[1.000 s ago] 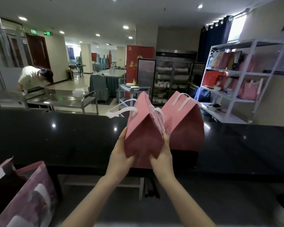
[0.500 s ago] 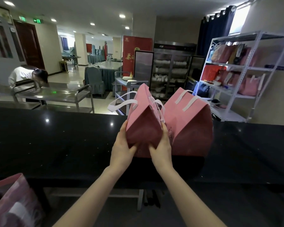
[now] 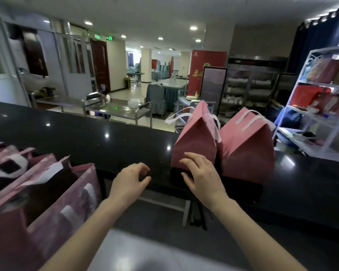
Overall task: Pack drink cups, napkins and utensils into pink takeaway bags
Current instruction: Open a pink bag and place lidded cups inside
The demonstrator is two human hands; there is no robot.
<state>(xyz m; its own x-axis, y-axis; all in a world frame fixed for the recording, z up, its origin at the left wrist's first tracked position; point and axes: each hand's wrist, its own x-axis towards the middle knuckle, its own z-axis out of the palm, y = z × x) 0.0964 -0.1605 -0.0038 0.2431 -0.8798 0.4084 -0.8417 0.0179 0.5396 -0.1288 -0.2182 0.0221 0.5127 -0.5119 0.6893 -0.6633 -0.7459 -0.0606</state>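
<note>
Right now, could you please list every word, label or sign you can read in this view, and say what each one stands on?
"茶": yellow lettering on the red banner; the next character is cut off by the dark panel.
Green signs above the doors: too blurred to read.
Small label on top of the steel cabinet: too small to read.
Faint print on the right pink bag: blurred.

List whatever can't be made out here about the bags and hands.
Head view only.
Left closed bag and right closed bag: contents hidden by their folded tops.
Open bags: blurred and cut off by the left edge; contents unclear.
Right hand: contact with the left closed bag unclear; the hand covers it.
</note>
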